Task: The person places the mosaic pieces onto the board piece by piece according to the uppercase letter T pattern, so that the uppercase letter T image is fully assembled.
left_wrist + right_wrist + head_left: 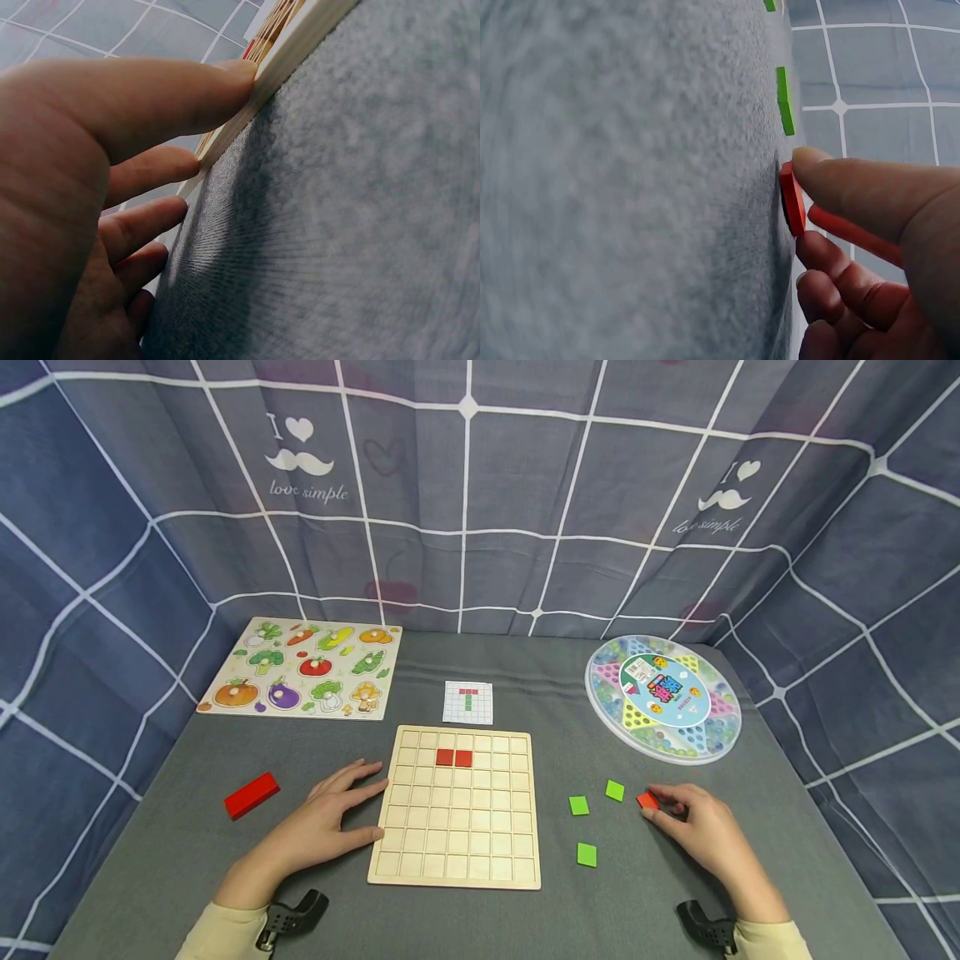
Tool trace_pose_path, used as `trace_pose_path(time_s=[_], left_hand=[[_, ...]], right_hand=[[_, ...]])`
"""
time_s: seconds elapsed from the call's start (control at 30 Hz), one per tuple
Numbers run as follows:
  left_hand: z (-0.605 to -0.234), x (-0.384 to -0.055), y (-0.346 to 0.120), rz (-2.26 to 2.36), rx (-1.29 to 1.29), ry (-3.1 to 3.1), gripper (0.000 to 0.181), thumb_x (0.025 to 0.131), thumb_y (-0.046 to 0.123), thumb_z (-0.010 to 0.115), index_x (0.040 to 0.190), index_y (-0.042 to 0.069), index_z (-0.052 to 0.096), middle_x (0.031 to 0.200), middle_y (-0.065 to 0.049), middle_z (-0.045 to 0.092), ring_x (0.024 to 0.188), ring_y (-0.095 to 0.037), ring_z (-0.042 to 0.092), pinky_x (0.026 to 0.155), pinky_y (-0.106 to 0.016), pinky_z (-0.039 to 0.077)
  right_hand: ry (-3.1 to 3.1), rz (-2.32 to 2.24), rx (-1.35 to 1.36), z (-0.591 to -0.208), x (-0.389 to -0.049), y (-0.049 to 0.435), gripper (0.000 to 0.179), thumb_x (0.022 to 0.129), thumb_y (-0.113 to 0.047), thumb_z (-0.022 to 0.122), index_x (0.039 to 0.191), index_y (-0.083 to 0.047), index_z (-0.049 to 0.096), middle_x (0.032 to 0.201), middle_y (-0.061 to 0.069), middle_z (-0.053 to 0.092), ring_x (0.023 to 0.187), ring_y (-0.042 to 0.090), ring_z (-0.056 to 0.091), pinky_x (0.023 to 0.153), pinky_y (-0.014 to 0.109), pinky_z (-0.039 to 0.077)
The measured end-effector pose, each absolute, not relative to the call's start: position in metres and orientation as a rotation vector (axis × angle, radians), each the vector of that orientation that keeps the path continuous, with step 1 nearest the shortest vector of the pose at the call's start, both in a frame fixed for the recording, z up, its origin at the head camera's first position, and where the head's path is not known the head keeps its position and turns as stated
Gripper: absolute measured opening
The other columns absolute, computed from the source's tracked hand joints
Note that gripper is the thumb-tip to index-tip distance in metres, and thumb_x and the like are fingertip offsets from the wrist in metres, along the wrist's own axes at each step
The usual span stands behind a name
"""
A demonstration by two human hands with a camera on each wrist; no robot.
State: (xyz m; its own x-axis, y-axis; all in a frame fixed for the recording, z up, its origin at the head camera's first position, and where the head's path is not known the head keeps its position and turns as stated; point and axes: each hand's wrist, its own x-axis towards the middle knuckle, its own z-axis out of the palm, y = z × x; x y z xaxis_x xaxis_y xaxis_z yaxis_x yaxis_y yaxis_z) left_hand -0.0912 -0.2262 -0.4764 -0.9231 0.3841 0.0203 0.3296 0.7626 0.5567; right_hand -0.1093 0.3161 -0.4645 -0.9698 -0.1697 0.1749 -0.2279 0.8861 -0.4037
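My left hand (pixel 324 818) lies at the left side of a wooden grid board (pixel 450 875), thumb tip and a fingertip touching its edge. In the left wrist view the thumb (pixel 172 97) is straight along that edge. Two red square tiles (pixel 445 757) sit side by side in an upper row of the board. Out to the right, my right hand (pixel 697 822) pinches another red square tile (pixel 793 201) by its edges, close above the cloth. Left of that hand lie three green square tiles: one upper (pixel 615 790), one middle (pixel 578 806) and one lower (pixel 587 855).
A small white grid card (pixel 468 702) with a red and green T pattern lies behind the board. A red bar (pixel 252 796) is left of my left hand. Behind stand a vegetable picture board (pixel 337 681) at left and a round game board (pixel 663 693) at right.
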Motion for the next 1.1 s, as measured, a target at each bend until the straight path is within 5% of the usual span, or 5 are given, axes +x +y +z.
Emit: trace_pose_path(time_s=[0.7, 1.1], left_hand=[[-0.476, -0.09, -0.227, 0.879, 0.587, 2.86, 0.067, 0.083, 0.042, 0.078, 0.141, 0.014, 0.058, 0.154, -0.003, 0.038, 0.145, -0.031, 0.024, 0.107, -0.065, 0.021], [-0.477, -0.092, -0.227, 0.867, 0.615, 2.862, 0.068, 0.084, 0.045, 0.077, 0.142, 0.015, 0.057, 0.154, -0.003, 0.038, 0.145, -0.031, 0.024, 0.107, -0.065, 0.021]], right_hand=[[-2.975, 0.614, 0.245, -0.457, -0.118, 0.31, 0.03, 0.082, -0.018, 0.08, 0.109, -0.005, 0.076, 0.092, 0.005, 0.069, 0.074, 0.015, 0.057, 0.064, 0.039, 0.046], [-2.959, 0.604, 0.475, -0.433, -0.15, 0.281, 0.027, 0.085, -0.019, 0.078, 0.11, -0.01, 0.076, 0.101, 0.004, 0.07, 0.082, 0.018, 0.062, 0.068, 0.041, 0.05]])
